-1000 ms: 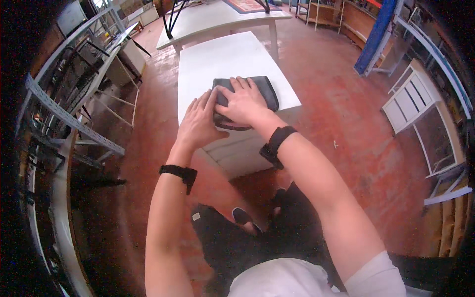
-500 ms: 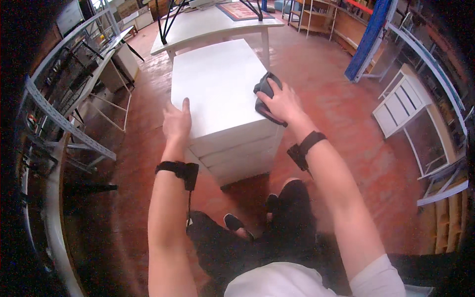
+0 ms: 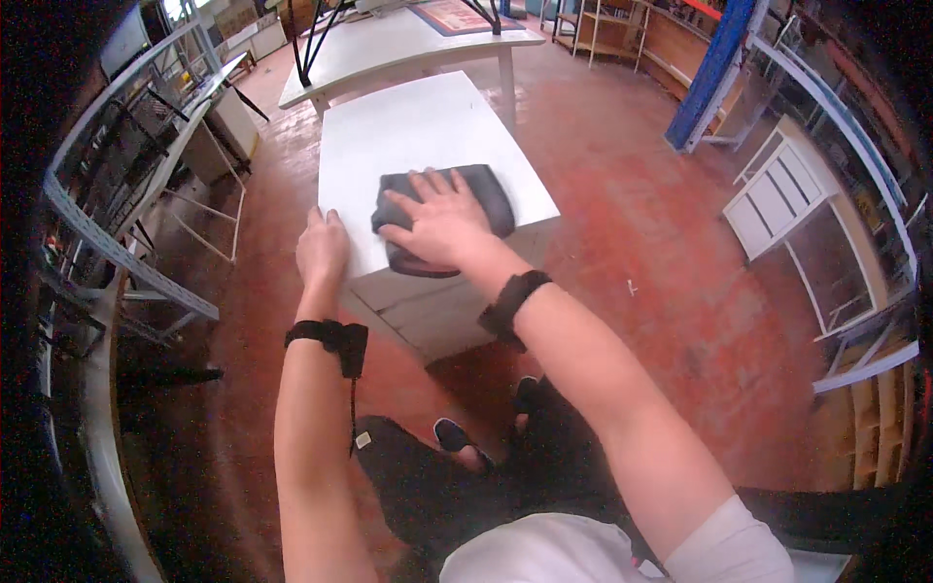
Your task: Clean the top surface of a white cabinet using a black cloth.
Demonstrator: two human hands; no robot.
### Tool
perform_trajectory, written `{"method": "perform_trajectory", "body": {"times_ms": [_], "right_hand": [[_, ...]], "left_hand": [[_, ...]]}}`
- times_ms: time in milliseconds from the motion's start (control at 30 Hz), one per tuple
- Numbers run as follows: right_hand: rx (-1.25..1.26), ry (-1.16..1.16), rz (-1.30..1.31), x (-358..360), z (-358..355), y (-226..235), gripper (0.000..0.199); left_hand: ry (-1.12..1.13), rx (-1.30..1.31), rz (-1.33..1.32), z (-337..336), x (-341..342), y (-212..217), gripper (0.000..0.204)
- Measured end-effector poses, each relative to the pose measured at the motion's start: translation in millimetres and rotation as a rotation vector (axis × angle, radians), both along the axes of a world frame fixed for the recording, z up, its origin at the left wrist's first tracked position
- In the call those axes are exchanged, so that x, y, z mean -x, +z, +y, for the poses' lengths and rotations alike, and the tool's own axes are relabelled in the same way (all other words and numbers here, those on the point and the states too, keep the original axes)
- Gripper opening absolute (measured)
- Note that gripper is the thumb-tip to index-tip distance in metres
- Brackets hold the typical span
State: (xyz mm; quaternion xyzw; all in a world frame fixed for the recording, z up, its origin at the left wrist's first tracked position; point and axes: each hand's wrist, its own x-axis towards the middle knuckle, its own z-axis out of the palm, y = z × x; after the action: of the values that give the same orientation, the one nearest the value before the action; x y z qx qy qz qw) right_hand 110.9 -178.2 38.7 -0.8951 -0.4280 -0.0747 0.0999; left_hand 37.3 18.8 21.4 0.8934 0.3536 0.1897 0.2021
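A white cabinet (image 3: 398, 126) with a flat top and horizontal seams down its front stands before me. My right hand (image 3: 442, 222) presses a dark folded cloth (image 3: 491, 199) against the top, near the front edge, holding it under palm and spread fingers. At the cabinet's left edge, my left hand (image 3: 323, 248) grips the side close to the front corner; part of its fingers is hidden. Both wrists wear black straps with small boxes.
Behind the cabinet is a white table (image 3: 408, 51) with black legs standing on it. A long bench (image 3: 185, 146) runs along the left. To the right are a blue post (image 3: 714, 73) and a small white drawer unit (image 3: 777, 194). My feet are on the red floor close to the cabinet.
My right hand has slid the dark cloth leftward from the cabinet's right edge to the middle of the front part. My left hand stays at the left edge, its fingers drawn closer together.
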Motion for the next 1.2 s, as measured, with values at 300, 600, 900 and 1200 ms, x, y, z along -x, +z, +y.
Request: {"method": "perform_trajectory", "body": {"times_ms": [300, 600, 900, 1200], "right_hand": [[0.05, 0.051, -0.026, -26.4, -4.8, 2.7, 0.07], [-0.249, -0.418, 0.332, -100.9, -89.4, 0.4, 0.081], [-0.304, -0.398, 0.367, -88.1, -97.8, -8.2, 0.092], [0.028, -0.373, 0.18, -22.1, -87.0, 9.0, 0.074]], "left_hand": [[0.037, -0.026, 0.079, -10.6, 3.5, 12.0, 0.062], [0.035, 0.007, 0.112, -22.5, 1.5, 18.9, 0.074], [0.015, 0.0, 0.175, -20.8, 2.9, 22.4, 0.094], [-0.028, -0.038, 0.242, 7.2, 7.6, 25.5, 0.095]]}}
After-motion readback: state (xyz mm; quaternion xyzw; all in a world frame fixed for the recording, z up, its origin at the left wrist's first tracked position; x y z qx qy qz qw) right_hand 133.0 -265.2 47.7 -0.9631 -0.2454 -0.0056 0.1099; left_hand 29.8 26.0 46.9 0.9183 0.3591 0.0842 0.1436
